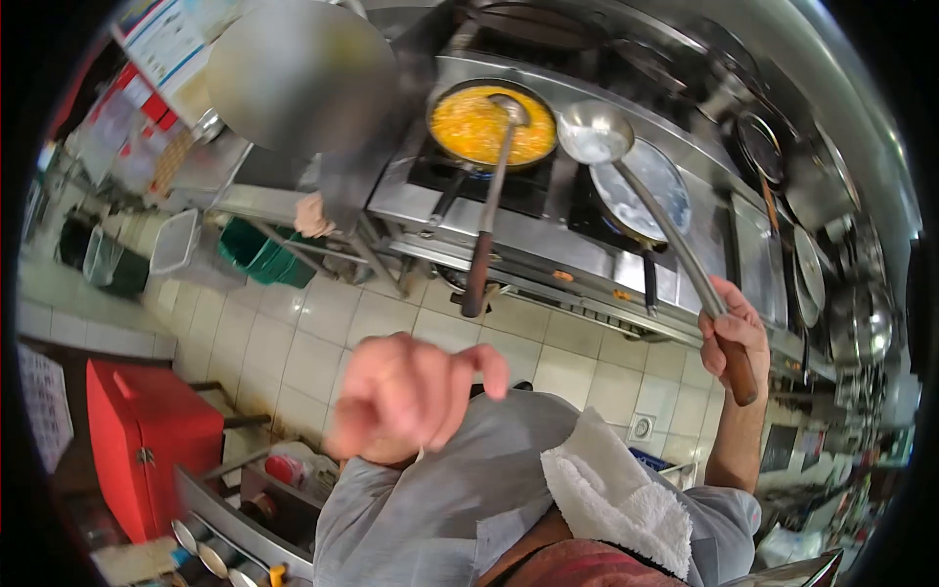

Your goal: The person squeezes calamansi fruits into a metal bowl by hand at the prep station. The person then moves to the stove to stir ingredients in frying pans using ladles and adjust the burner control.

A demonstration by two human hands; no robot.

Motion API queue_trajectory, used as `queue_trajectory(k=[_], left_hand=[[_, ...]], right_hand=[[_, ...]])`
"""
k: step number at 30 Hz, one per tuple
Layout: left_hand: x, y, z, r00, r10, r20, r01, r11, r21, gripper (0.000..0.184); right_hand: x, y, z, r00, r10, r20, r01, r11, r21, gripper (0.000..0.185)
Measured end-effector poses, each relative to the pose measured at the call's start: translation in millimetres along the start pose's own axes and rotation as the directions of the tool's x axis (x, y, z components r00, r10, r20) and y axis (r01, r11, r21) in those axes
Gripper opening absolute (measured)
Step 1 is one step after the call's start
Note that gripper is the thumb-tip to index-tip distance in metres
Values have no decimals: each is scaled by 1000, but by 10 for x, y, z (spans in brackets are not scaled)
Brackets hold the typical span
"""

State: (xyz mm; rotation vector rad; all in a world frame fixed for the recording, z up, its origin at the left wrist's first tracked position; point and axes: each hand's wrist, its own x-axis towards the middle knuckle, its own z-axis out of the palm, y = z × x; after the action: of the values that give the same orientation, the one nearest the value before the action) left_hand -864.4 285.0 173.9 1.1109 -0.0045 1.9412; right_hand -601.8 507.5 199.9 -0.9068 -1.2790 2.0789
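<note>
My right hand (736,338) is wrapped round the wooden handle of a ladle (665,220). The ladle's bowl holds some whitish liquid and hangs over the left edge of a pan (643,191) with pale, whitish contents. Raised in front of my body, my left hand (416,396) is blurred; its fingers are loosely bent, one stands apart, and I see nothing in it. Left of the pale pan, another frying pan (433,127) holds a bubbling yellow-orange liquid. A second ladle (502,161) rests in it, wooden handle pointing towards me.
Both pans stand on a steel stove (450,220). Pots and pans (861,328) line the right side. A blurred person stands at the upper left, one hand (314,215) showing. Green bins (259,252) are below the counter; a red box (152,440) stands lower left.
</note>
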Motion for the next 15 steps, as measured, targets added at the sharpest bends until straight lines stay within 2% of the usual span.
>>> queue_trajectory(k=[2,3,5,6,8,10,14,15], left_hand=[[129,258,217,979,177,96,-162,976,-147,35],[173,384,305,977,191,92,-178,975,-130,35],[224,587,439,977,112,184,-76,979,-191,19],[238,664,460,977,121,178,-88,980,-179,19],[255,775,476,954,-38,298,106,971,-214,19],[225,790,499,955,-42,295,125,955,-268,18],[259,787,532,953,-30,303,130,940,-316,16],[272,777,535,948,-34,316,143,933,-330,15]], right_hand=[[248,-64,385,994,-44,102,54,994,-96,54],[421,-75,566,986,-50,158,75,985,-155,54],[814,-108,1029,960,-47,277,115,965,-234,54],[1027,-128,1305,940,-41,339,133,958,-253,53],[1629,-26,1698,925,-67,373,242,862,-445,53],[2017,202,2074,888,-215,407,405,785,-469,55],[2066,300,2211,900,-251,357,376,863,-338,54],[2021,295,2073,893,-237,382,339,913,-226,54]])
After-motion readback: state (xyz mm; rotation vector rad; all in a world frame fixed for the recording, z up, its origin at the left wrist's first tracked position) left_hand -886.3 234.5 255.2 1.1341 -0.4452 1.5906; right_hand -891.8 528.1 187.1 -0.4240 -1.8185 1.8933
